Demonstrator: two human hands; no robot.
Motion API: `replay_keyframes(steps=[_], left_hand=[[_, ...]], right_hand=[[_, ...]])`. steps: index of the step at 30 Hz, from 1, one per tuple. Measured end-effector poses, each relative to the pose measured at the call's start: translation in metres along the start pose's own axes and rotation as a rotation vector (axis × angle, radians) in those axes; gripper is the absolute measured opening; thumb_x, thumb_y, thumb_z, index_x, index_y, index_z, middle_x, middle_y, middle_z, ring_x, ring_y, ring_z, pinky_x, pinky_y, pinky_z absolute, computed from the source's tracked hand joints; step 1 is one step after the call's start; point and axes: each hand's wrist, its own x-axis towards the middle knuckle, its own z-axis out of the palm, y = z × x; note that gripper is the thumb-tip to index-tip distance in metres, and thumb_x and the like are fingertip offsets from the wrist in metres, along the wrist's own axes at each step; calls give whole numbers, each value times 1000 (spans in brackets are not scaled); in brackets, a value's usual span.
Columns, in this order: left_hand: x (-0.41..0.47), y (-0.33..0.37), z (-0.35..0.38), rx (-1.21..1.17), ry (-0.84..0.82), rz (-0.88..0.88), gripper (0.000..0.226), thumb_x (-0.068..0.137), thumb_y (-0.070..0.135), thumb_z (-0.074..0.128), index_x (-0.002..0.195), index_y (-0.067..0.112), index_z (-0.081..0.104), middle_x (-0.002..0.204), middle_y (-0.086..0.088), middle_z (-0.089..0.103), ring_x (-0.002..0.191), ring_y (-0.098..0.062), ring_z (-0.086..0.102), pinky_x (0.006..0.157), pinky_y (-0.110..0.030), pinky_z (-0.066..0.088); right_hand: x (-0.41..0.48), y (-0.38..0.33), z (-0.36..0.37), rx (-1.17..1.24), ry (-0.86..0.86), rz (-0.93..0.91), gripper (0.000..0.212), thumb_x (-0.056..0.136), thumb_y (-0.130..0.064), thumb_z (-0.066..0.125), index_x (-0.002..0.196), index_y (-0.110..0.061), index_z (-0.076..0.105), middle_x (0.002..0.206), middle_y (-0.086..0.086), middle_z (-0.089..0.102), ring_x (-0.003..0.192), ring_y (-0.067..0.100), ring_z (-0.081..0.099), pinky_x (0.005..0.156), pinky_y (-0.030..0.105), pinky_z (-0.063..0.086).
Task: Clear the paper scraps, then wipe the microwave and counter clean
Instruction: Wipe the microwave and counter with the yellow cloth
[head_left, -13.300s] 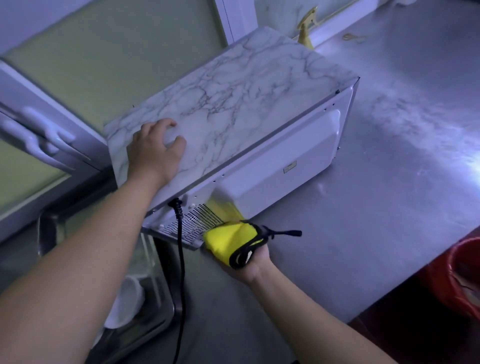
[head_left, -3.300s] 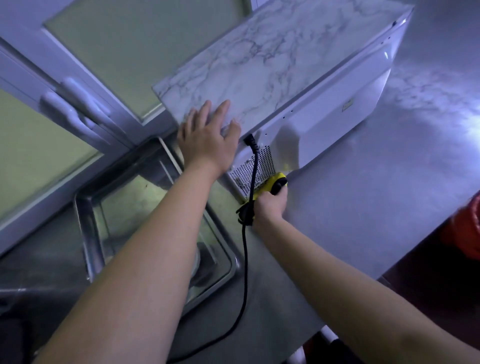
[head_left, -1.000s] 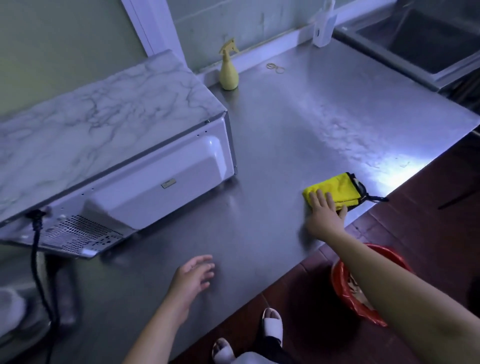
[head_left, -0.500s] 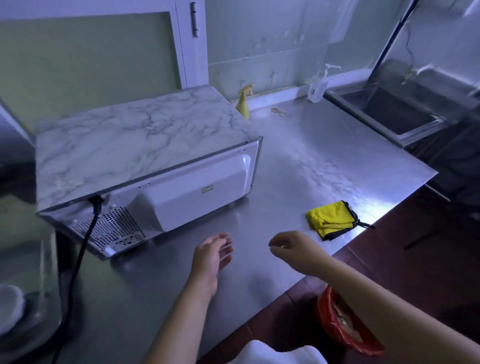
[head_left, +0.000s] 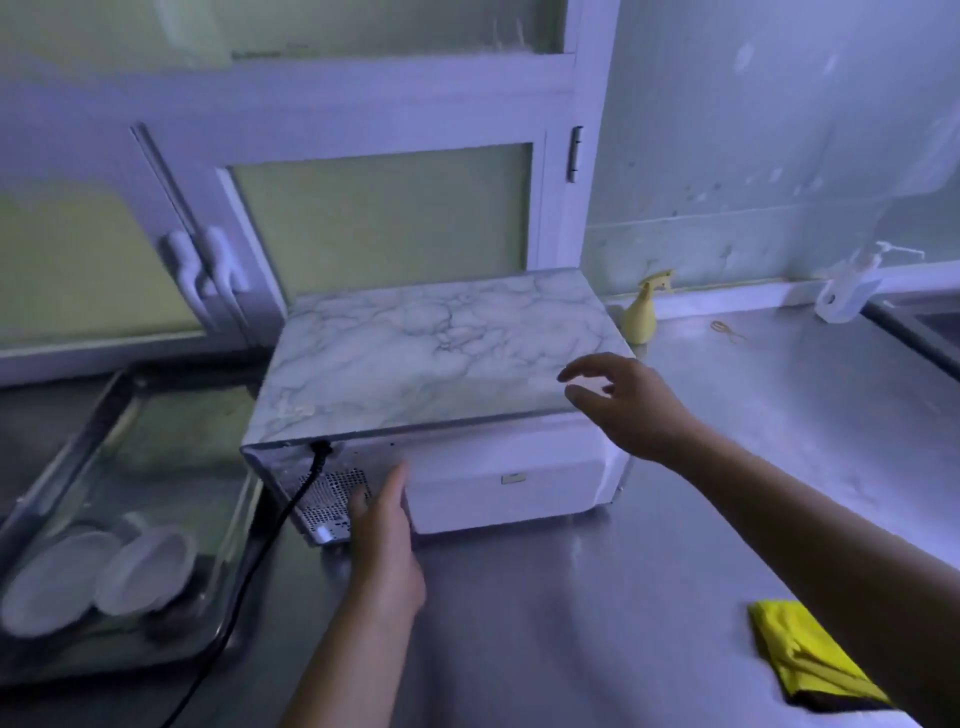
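Note:
The microwave (head_left: 426, 364) has a marble-patterned top and stands on the steel counter (head_left: 597, 597) with its white back panel facing me. My left hand (head_left: 382, 525) is open, fingers extended at the vent grille on the back panel's left. My right hand (head_left: 628, 402) is open with spread fingers, hovering at the microwave's right rear top corner. The yellow cloth (head_left: 800, 660) lies folded on the counter at the lower right, partly hidden behind my right forearm. No paper scraps are visible.
A black power cord (head_left: 260, 556) runs from the microwave's back down to the left. A steel sink (head_left: 78, 467) at left holds white dishes (head_left: 98, 577). A yellow spray bottle (head_left: 644, 312) and a white pump dispenser (head_left: 852, 286) stand by the wall. Cabinet doors are behind.
The right hand let go of the yellow cloth, which stays on the counter. Both empty hands have since risen from the counter's front edge to the microwave's back and top corner.

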Motion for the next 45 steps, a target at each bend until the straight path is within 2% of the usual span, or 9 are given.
replay_keyframes(steps=[3,8,11,16,19,26,30,38,45], left_hand=[[5,12,22,-10,24,48,108,60,59,85,150,24,36,151,-1,45,135,-28,45,114,-55,34],[15,16,72,166,269,8,142,50,78,78,158,27,1,166,5,9,151,-21,15,121,-46,16],[32,8,85,91,330,-2,127,71,69,72,158,22,-6,166,5,0,152,-17,7,123,-42,9],[48,-5,82,-148,353,12,86,91,55,65,157,25,18,163,4,19,147,-11,19,119,-32,12],[48,-11,81,17,377,83,109,81,57,72,159,24,4,163,-8,22,146,-29,31,119,-47,26],[52,-12,79,-137,326,105,96,87,59,66,159,26,11,166,5,6,151,-12,11,122,-37,7],[51,-7,57,-85,231,175,122,65,50,78,159,24,4,163,4,19,147,-16,24,122,-41,16],[47,13,5,67,-80,193,121,54,58,80,156,19,28,158,-1,35,145,-26,34,119,-49,28],[44,24,-41,110,-246,216,87,61,43,80,140,17,53,133,0,64,121,-23,62,110,-47,43]], right_hand=[[67,16,4,-125,-61,-110,29,91,-29,65,119,-22,67,133,-3,60,126,15,52,101,24,36],[172,37,32,-389,-149,-97,62,94,-51,51,146,-18,42,156,3,37,144,22,31,115,46,24],[227,46,39,-481,-102,-105,61,93,-58,40,133,-14,50,143,10,48,136,27,40,110,48,25],[291,50,46,-548,-141,-41,62,93,-56,32,126,-10,57,130,16,59,125,30,51,115,51,22],[301,53,54,-574,-127,-49,64,92,-55,31,129,-9,56,133,18,57,127,31,48,116,51,21],[288,56,38,-624,-178,-72,69,95,-57,28,138,-8,49,143,19,50,134,33,43,115,48,24],[253,66,31,-670,-111,13,70,96,-56,26,140,-6,47,143,19,49,135,34,41,115,48,23],[141,79,10,-707,-26,182,77,97,-61,20,144,-4,40,148,20,43,139,35,35,111,50,24],[15,76,1,-691,22,273,70,94,-56,21,139,-7,43,143,21,45,133,36,38,105,49,29]])
